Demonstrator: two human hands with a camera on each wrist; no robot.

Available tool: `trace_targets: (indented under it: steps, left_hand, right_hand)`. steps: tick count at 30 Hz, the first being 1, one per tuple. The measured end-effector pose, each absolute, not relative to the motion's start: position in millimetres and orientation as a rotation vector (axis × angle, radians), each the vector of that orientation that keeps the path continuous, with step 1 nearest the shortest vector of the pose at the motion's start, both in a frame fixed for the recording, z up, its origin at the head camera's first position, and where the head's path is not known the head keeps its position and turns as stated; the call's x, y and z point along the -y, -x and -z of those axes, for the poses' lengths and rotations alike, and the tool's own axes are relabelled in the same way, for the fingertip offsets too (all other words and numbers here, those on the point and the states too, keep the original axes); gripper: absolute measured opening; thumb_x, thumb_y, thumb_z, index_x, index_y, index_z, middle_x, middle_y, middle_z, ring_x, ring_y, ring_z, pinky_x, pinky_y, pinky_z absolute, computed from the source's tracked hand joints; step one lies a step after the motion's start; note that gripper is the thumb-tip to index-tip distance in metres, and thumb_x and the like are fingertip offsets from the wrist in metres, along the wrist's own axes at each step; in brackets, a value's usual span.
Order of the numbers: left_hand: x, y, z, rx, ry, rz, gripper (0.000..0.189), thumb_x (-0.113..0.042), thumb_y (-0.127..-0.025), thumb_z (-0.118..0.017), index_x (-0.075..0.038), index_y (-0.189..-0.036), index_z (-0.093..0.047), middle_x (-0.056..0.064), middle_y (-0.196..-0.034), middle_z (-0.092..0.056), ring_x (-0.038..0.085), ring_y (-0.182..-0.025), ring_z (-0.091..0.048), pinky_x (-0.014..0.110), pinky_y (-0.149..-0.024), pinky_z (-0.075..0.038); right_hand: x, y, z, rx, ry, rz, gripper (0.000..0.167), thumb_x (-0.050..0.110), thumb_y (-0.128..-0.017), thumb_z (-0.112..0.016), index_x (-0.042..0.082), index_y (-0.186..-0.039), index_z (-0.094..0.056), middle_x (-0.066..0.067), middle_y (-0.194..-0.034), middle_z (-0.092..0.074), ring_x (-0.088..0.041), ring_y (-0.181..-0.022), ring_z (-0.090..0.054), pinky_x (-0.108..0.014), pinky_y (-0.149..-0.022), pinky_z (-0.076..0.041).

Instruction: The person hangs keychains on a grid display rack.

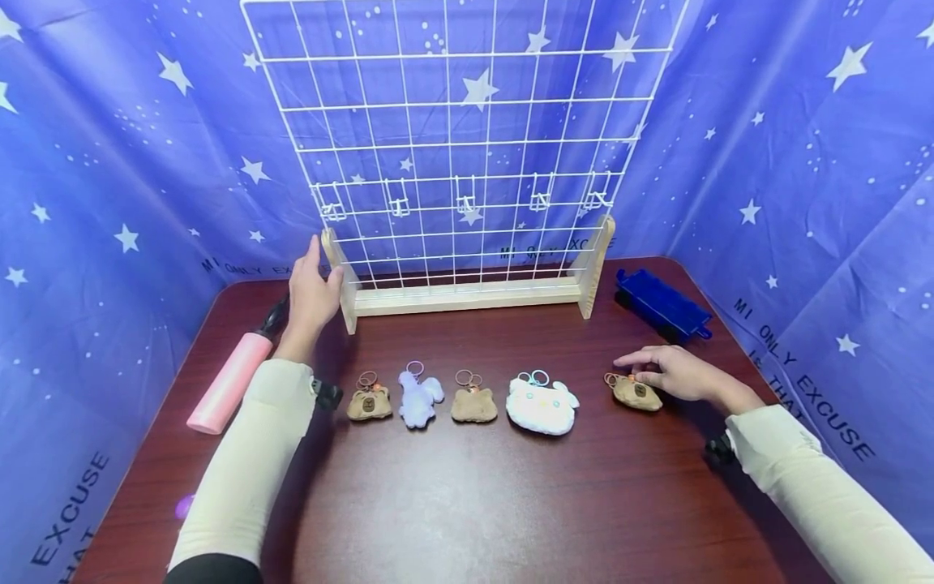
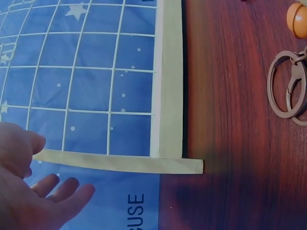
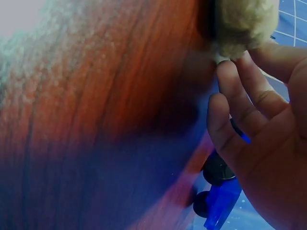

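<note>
My left hand (image 1: 312, 294) is at the left wooden upright (image 1: 343, 284) of a white wire grid rack. Its fingers look fairly straight, with the thumb and fingers on either side of the wood in the left wrist view. My right hand (image 1: 682, 371) reaches over a small brown plush keychain (image 1: 636, 393) with a dark snout patch, fingertips at its upper edge. In the right wrist view the furry plush (image 3: 247, 24) is at the thumb and fingertips. To its left lie a white plush (image 1: 541, 405), a plain brown plush (image 1: 474, 407), a lilac plush (image 1: 419, 401) and another snouted brown plush (image 1: 370, 405).
Several white hooks hang on the wire grid (image 1: 467, 101), which stands on a wooden base (image 1: 467, 296) at the table's back. A dark blue toy trailer (image 1: 662, 304) stands back right. A pink cylinder (image 1: 229, 385) with a black end lies left. Starry blue cloth (image 1: 109, 162) surrounds the table.
</note>
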State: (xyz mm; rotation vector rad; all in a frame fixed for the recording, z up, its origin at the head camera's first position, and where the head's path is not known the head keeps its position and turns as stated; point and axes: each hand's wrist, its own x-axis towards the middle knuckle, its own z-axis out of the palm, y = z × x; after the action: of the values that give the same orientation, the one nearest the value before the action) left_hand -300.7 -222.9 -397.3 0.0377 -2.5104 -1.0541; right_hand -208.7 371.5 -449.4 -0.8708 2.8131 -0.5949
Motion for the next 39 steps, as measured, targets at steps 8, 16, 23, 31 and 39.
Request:
trace_targets:
  steps: [8, 16, 23, 31, 39]
  left_hand:
    - [221.8, 306.3, 400.8, 2.471, -0.052, 1.073, 0.064, -0.016, -0.098, -0.056, -0.014, -0.159, -0.037, 0.032, -0.124, -0.060, 0.044, -0.112, -0.055, 0.057, -0.102, -0.042]
    - [221.2, 307.4, 397.9, 2.431, -0.095, 1.134, 0.063, -0.013, -0.098, -0.054, -0.020, -0.158, -0.039, 0.021, -0.122, -0.067, 0.038, -0.108, -0.061, 0.052, -0.101, -0.045]
    - [224.1, 307.4, 399.0, 2.452, -0.112, 1.119, 0.057, -0.012, -0.101, -0.051, -0.021, -0.156, -0.041, 0.020, -0.126, -0.069, 0.040, -0.117, -0.063, 0.052, -0.104, -0.046]
    - [224.6, 307.1, 397.7, 2.454, -0.056, 1.145, 0.058, -0.019, -0.101, -0.052, -0.026, -0.157, -0.040, 0.021, -0.127, -0.069, 0.041, -0.123, -0.061, 0.054, -0.103, -0.045]
    - [227.5, 306.6, 390.3, 2.493, -0.060, 1.080, 0.059, -0.022, -0.103, -0.050, -0.027, -0.159, -0.035, 0.023, -0.122, -0.069, 0.042, -0.115, -0.063, 0.055, -0.099, -0.047]
  right_hand:
    - [-373.0, 211.4, 453.2, -2.738, 0.926, 0.653, 0.038, -0.005, -0.088, -0.069, 0.010, -0.123, -0.073, 0.008, -0.097, -0.069, 0.002, -0.087, -0.057, -0.026, -0.078, -0.051]
    - [-369.7, 216.1, 455.6, -2.772, 0.968, 0.658, 0.031, 0.006, -0.093, -0.071, 0.013, -0.123, -0.074, 0.004, -0.105, -0.073, -0.005, -0.090, -0.061, -0.026, -0.077, -0.051]
    - [-367.2, 218.7, 459.4, -2.735, 0.997, 0.634, 0.039, -0.004, -0.087, -0.070, 0.011, -0.123, -0.073, 0.010, -0.090, -0.062, 0.003, -0.081, -0.051, -0.023, -0.069, -0.048]
    - [-368.8, 217.0, 456.6, -2.715, 0.979, 0.609, 0.036, -0.002, -0.085, -0.073, 0.013, -0.118, -0.076, 0.003, -0.089, -0.065, 0.001, -0.080, -0.052, -0.024, -0.067, -0.049]
    - [-362.6, 220.3, 455.6, -2.678, 0.969, 0.582, 0.038, -0.002, -0.084, -0.072, 0.014, -0.118, -0.075, 0.006, -0.090, -0.064, 0.001, -0.080, -0.052, -0.022, -0.068, -0.049]
